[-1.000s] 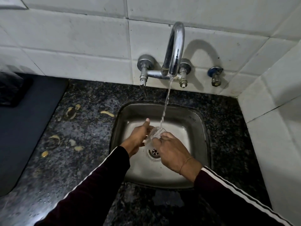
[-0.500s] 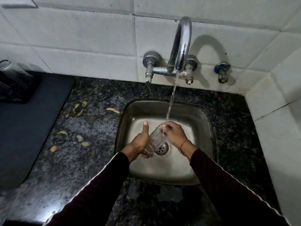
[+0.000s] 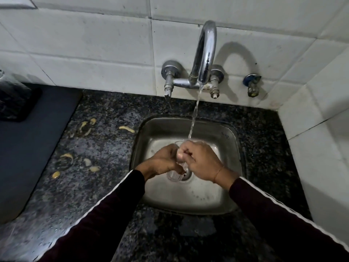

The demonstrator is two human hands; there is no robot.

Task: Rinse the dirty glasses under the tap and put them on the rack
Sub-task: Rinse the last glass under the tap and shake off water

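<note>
Our fingers first: left hand (image 3: 164, 161) curled round the side of a clear drinking glass (image 3: 176, 175), right hand (image 3: 198, 159) curled over its upper part near the rim, so both are grasping it, none released. Glass sits btwn the two hands, over the drain (image 3: 186, 173), low inside the steel sink (image 3: 229, 140), w/ the water stream (image 3: 194, 114) from the chrome tap (image 3: 205, 52) landing at its top, beside our right knuckles. Handling, our guess: thin glass, light, rigid, wet so slippery, breakable against steel; we'd hold it round the mid-wall w/ a full wrap, not by the rim, and keep it low over the basin. Counts: 1 glass in hand, 1 sink, 1 swan-neck tap w/ 2 knobs, 1 extra small blue-capped valve (image 3: 252, 85) on the tiles to the right. Outward, on the speckled granite counter (image 3: 105, 163): approx 8 yellowish peel scraps (image 3: 127, 129), 1 dark mat (image 3: 28, 148) at left. Something glassy at the far left edge, too dark to say. No rack in view.
</note>
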